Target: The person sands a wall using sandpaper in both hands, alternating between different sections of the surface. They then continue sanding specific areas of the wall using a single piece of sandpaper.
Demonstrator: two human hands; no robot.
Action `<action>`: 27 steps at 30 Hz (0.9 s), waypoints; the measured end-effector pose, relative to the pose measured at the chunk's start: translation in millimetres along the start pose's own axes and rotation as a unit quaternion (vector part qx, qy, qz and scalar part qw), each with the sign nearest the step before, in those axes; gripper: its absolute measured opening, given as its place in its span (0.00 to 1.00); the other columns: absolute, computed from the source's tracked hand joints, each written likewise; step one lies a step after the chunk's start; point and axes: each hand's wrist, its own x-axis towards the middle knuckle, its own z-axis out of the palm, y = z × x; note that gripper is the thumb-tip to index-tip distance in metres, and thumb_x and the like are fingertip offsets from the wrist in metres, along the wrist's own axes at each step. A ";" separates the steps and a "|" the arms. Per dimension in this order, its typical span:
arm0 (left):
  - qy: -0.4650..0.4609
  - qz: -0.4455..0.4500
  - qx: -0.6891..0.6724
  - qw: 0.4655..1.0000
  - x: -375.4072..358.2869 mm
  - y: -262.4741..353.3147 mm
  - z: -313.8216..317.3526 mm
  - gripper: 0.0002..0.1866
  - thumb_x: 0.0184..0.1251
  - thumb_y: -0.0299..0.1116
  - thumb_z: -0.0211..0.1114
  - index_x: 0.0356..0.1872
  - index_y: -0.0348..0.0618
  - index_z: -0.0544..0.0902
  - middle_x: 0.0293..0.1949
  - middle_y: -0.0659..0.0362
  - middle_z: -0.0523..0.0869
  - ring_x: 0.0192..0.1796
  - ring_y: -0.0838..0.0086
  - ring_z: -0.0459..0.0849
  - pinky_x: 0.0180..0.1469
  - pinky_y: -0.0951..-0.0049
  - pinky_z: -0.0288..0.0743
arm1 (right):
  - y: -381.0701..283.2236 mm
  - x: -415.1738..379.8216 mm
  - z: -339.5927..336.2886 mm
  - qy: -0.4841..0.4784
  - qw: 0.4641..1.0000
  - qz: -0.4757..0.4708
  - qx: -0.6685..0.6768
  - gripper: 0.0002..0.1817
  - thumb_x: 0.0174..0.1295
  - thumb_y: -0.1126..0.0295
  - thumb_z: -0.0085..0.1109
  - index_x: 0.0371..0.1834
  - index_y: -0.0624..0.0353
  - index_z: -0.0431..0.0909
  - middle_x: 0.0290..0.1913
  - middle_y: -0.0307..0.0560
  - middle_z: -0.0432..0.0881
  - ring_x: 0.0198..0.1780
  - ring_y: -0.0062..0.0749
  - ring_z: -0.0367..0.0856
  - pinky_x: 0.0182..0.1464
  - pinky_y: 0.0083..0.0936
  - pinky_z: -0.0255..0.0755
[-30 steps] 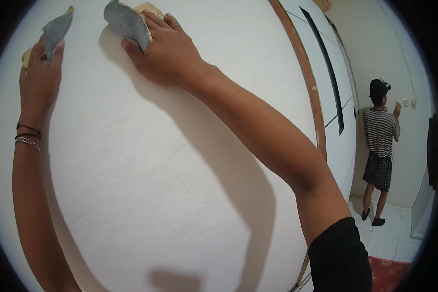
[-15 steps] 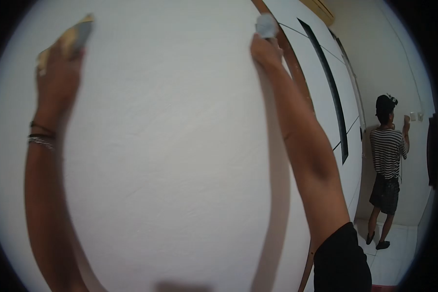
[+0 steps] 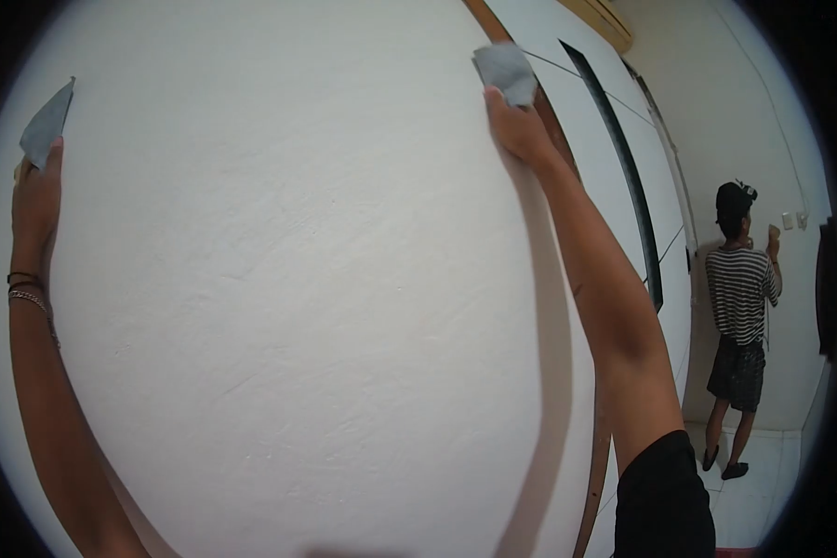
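Left hand and right hand are each pressing a thin, floppy grey sandpaper sheet flat against the white wall, fingers clamped on its lower edge.

Bare wall between hands; wooden strip bounds right.

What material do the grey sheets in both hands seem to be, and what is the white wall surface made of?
The grey sheets, one in the left hand and one in the right hand, look like sandpaper: thin, matte, bending, held flat against the wall. The wall looks like painted plaster or putty, matte white with faint ridges; which one cannot be told.
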 end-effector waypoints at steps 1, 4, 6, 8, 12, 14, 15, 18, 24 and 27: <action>0.002 -0.005 0.016 1.000 -3.2 19.3 -4.8 0.26 0.66 0.48 0.51 0.55 0.36 0.72 0.48 0.43 0.79 0.51 0.54 0.78 0.53 0.60 0.71 | -10.8 -0.4 5.4 0.051 0.992 0.021 -0.110 0.31 0.64 0.52 0.38 0.57 0.71 0.66 0.59 0.64 0.69 0.65 0.49 0.62 0.66 0.35 0.54; -0.030 0.057 -0.056 0.996 -30.8 108.3 -5.5 0.22 0.69 0.42 0.50 0.56 0.38 0.71 0.52 0.43 0.75 0.53 0.58 0.76 0.52 0.61 0.71 | -75.2 -4.3 38.2 0.023 0.997 -0.070 -0.027 0.27 0.63 0.54 0.39 0.49 0.71 0.72 0.52 0.66 0.73 0.56 0.54 0.68 0.61 0.43 0.57; 0.011 0.271 0.113 0.956 -77.4 179.0 31.3 0.21 0.70 0.41 0.46 0.58 0.40 0.71 0.59 0.48 0.71 0.60 0.57 0.69 0.63 0.58 0.57 | -109.6 -13.0 74.3 0.007 0.970 -0.235 -0.053 0.27 0.63 0.52 0.38 0.53 0.64 0.72 0.55 0.63 0.72 0.60 0.52 0.66 0.62 0.45 0.54; -0.052 0.239 0.007 0.970 -89.3 217.4 41.7 0.23 0.69 0.46 0.44 0.57 0.44 0.72 0.67 0.58 0.63 0.70 0.68 0.56 0.69 0.58 0.47 | -137.0 -15.6 107.5 -0.037 0.963 -0.265 -0.025 0.29 0.64 0.52 0.35 0.62 0.60 0.65 0.67 0.54 0.60 0.71 0.42 0.49 0.71 0.43 0.39; -0.081 0.139 -0.084 0.983 -67.2 194.6 55.4 0.22 0.68 0.43 0.50 0.56 0.38 0.70 0.53 0.47 0.76 0.57 0.56 0.73 0.59 0.61 0.65 | -108.9 -12.5 80.7 -0.108 0.977 -0.183 0.004 0.30 0.64 0.50 0.36 0.61 0.61 0.65 0.65 0.55 0.63 0.69 0.45 0.55 0.70 0.33 0.46; -0.045 0.098 -0.166 0.980 -56.7 147.6 73.6 0.21 0.67 0.41 0.53 0.53 0.33 0.71 0.43 0.43 0.80 0.45 0.52 0.79 0.50 0.60 0.72 | -42.7 8.1 77.5 -0.071 0.996 -0.013 0.045 0.32 0.60 0.47 0.44 0.59 0.63 0.65 0.57 0.61 0.70 0.56 0.49 0.72 0.57 0.37 0.67; -0.047 0.085 -0.151 0.984 -51.0 111.6 75.7 0.22 0.68 0.43 0.52 0.51 0.32 0.72 0.42 0.43 0.80 0.45 0.52 0.80 0.49 0.60 0.72 | 8.3 27.5 82.8 -0.007 0.999 -0.022 0.030 0.30 0.60 0.49 0.47 0.55 0.65 0.69 0.51 0.62 0.75 0.50 0.49 0.76 0.54 0.36 0.69; -0.085 -0.079 -0.095 0.989 -37.8 -16.9 77.7 0.26 0.70 0.47 0.46 0.56 0.33 0.70 0.51 0.43 0.77 0.53 0.53 0.76 0.56 0.64 0.67 | 83.7 26.0 34.3 0.055 0.995 0.043 0.064 0.28 0.59 0.51 0.50 0.51 0.66 0.73 0.48 0.58 0.79 0.51 0.43 0.77 0.54 0.32 0.67; -0.029 -0.140 0.089 0.986 -45.7 -72.2 109.5 0.31 0.65 0.58 0.45 0.61 0.46 0.67 0.59 0.49 0.72 0.59 0.53 0.72 0.60 0.54 0.62 | 114.1 43.2 46.9 0.078 0.990 0.071 -0.089 0.38 0.61 0.48 0.43 0.65 0.68 0.56 0.64 0.61 0.62 0.67 0.51 0.58 0.67 0.35 0.53; -0.055 -0.026 -0.013 0.998 -80.0 106.6 63.9 0.25 0.68 0.50 0.47 0.59 0.45 0.69 0.53 0.49 0.76 0.52 0.57 0.78 0.54 0.58 0.71 | 28.5 23.0 66.2 0.032 0.997 -0.047 -0.049 0.36 0.63 0.47 0.40 0.64 0.68 0.56 0.64 0.60 0.62 0.65 0.54 0.58 0.67 0.39 0.51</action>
